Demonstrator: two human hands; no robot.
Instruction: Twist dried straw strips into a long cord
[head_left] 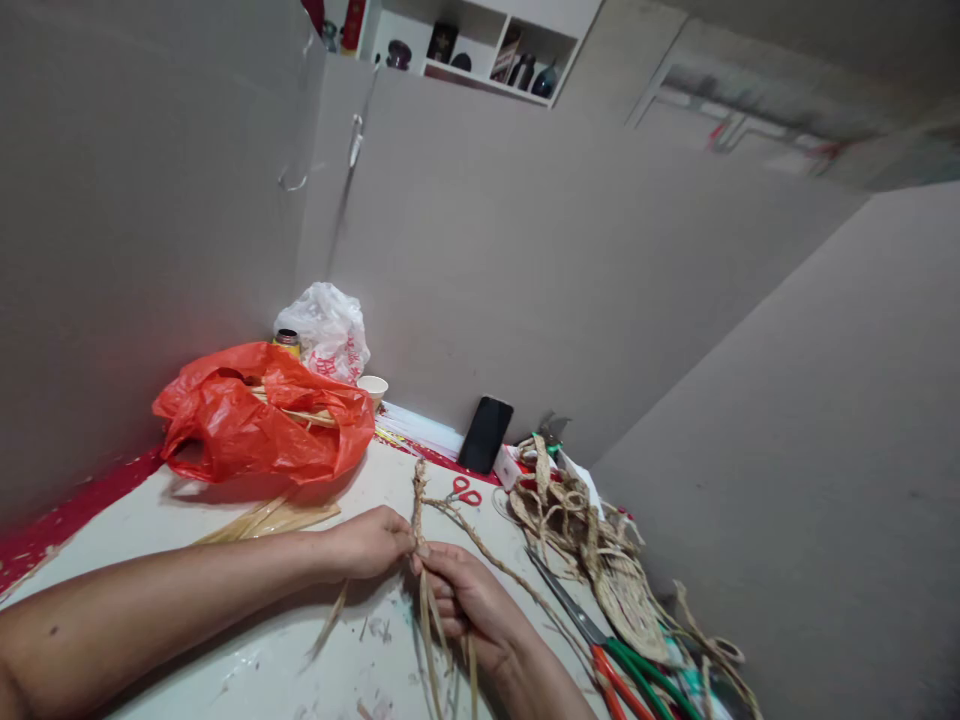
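Observation:
Over the white tabletop, a twisted straw braid stands up from between my fingers, with loose flat strands hanging below. My left hand pinches the braid from the left side. Just below, my right hand is closed on it too, thumb on top and fingers curled around the loose straw strands. From the braid's upper part a thin twisted straw cord runs down to the right. Small scissors with red handles lie just behind it.
A red plastic bag with straw inside sits back left, near a white plastic bag and a paper cup. A black phone leans by the wall. On the right are large scissors and a heap of braided straw cord.

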